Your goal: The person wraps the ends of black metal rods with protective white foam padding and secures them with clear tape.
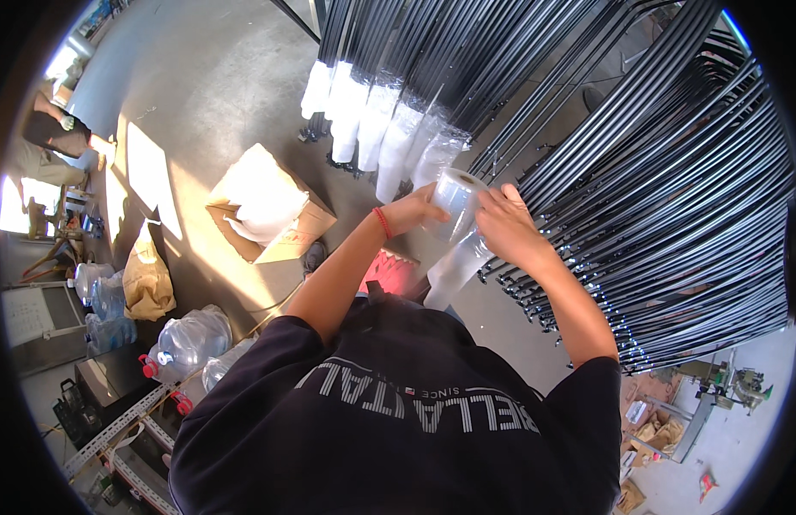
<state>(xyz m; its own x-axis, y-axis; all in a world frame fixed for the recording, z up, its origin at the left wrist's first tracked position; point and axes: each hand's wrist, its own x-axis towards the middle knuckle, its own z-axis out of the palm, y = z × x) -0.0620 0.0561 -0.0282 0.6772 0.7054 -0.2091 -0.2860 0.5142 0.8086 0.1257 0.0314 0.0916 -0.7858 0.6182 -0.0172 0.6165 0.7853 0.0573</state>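
Note:
In front of my chest, my left hand (415, 210) grips a roll of clear plastic film (456, 199) by its side, and the open end of its core faces up. My right hand (510, 227) is closed at the roll's other side, its fingers curled on the film. A strip of clear film (456, 268) hangs below that hand toward my body. Just past the roll stand long black rods (389, 51), their lower ends wrapped in white and clear plastic (401, 142). Exactly where the right fingertips pinch is hidden.
Many curved black rods (673, 215) lean in rows at the right. An open cardboard box (308, 225) stands on the floor ahead left, and a red stool (389, 270) below my hands. Water jugs (192, 339), a brown paper bag (147, 279) and another person (59, 137) are at left.

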